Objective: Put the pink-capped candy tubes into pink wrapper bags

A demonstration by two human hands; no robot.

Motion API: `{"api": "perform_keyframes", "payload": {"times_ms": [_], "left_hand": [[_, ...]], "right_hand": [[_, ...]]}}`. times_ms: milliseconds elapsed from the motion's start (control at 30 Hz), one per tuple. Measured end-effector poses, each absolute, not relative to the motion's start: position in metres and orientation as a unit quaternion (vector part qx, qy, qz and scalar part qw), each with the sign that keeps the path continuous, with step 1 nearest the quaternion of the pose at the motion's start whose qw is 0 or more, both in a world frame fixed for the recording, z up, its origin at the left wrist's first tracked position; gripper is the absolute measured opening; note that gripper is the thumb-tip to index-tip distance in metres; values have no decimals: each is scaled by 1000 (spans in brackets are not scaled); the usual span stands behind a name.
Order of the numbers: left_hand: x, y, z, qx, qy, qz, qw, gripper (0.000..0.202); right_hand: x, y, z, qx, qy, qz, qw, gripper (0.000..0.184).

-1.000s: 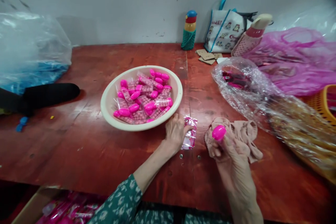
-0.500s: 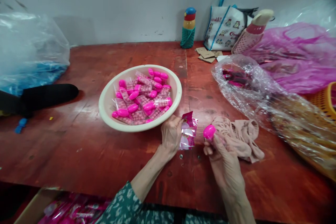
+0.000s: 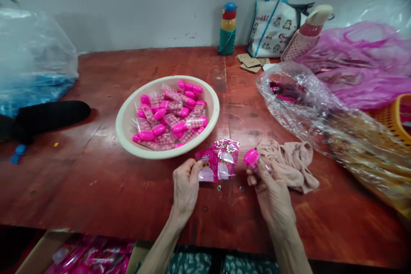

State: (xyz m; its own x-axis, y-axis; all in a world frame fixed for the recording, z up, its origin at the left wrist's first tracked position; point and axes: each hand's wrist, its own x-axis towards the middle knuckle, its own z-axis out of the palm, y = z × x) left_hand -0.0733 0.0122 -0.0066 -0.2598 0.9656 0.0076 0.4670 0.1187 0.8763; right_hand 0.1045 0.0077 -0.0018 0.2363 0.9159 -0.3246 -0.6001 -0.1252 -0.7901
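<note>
My left hand (image 3: pixel 185 186) pinches the edge of a small pink printed plastic packet (image 3: pixel 218 165) and holds it up over the red wooden table (image 3: pixel 96 188). My right hand (image 3: pixel 268 188) is closed round a tube with a pink cap (image 3: pixel 251 157), cap end pointing toward the packet. A beige cloth (image 3: pixel 290 162) lies just behind my right hand. A cream bowl (image 3: pixel 128 113) full of several pink-capped tubes of pink beads (image 3: pixel 170 115) stands a little beyond my left hand.
A crinkled clear bag (image 3: pixel 308 102) and a pink plastic bag (image 3: pixel 359 64) lie at the right, by an orange basket (image 3: pixel 396 117). At the back stand a bottle (image 3: pixel 227 29) and tote bag (image 3: pixel 272 25). A clear bag (image 3: pixel 28 60) sits left; a box of pink packets (image 3: pixel 83 257) is below.
My left hand has pulled the packet from beside the bowl back toward me and lifted it. My right hand with the pink-capped tube has moved left off the cloth toward the packet.
</note>
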Motion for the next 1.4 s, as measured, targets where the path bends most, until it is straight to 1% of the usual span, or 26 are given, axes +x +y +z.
{"api": "perform_keyframes", "payload": {"times_ms": [267, 400, 467, 533, 567, 633, 667, 700, 767, 833, 967, 1167, 1300, 1400], "left_hand": [[-71, 7, -9, 466, 669, 433, 384, 36], [-80, 4, -12, 456, 675, 424, 397, 36], [-85, 4, -14, 459, 678, 412, 400, 30], [-88, 5, -15, 463, 684, 405, 392, 16], [-89, 6, -15, 467, 689, 401, 382, 17], [-89, 7, -14, 482, 701, 390, 353, 39], [-89, 6, -14, 491, 707, 380, 338, 47], [-89, 5, -13, 499, 714, 370, 323, 51], [-89, 2, -11, 509, 727, 356, 292, 53], [-93, -3, -10, 496, 740, 367, 269, 50], [-112, -8, -9, 379, 766, 451, 257, 35], [-133, 21, -17, 298, 734, 558, 247, 33], [-134, 34, -26, 269, 719, 588, 256, 26], [-133, 32, -27, 265, 710, 587, 285, 23]], "right_hand": [[99, 6, -5, -484, -215, 588, 611, 26], [96, 5, -11, -499, -246, 586, 589, 23], [95, 5, -13, -503, -255, 587, 581, 21], [95, 5, -14, -506, -259, 585, 578, 21], [95, 5, -14, -508, -261, 583, 578, 22], [96, 5, -16, -511, -264, 578, 579, 22], [96, 6, -17, -513, -266, 575, 579, 22], [96, 6, -19, -515, -269, 572, 579, 22], [94, 6, -22, -521, -275, 566, 577, 22], [93, 6, -24, -525, -283, 561, 573, 21], [93, 6, -25, -529, -293, 560, 567, 20], [93, 5, -25, -530, -298, 560, 563, 21], [93, 6, -27, -527, -296, 564, 563, 22], [92, 6, -27, -525, -290, 565, 566, 22]]}}
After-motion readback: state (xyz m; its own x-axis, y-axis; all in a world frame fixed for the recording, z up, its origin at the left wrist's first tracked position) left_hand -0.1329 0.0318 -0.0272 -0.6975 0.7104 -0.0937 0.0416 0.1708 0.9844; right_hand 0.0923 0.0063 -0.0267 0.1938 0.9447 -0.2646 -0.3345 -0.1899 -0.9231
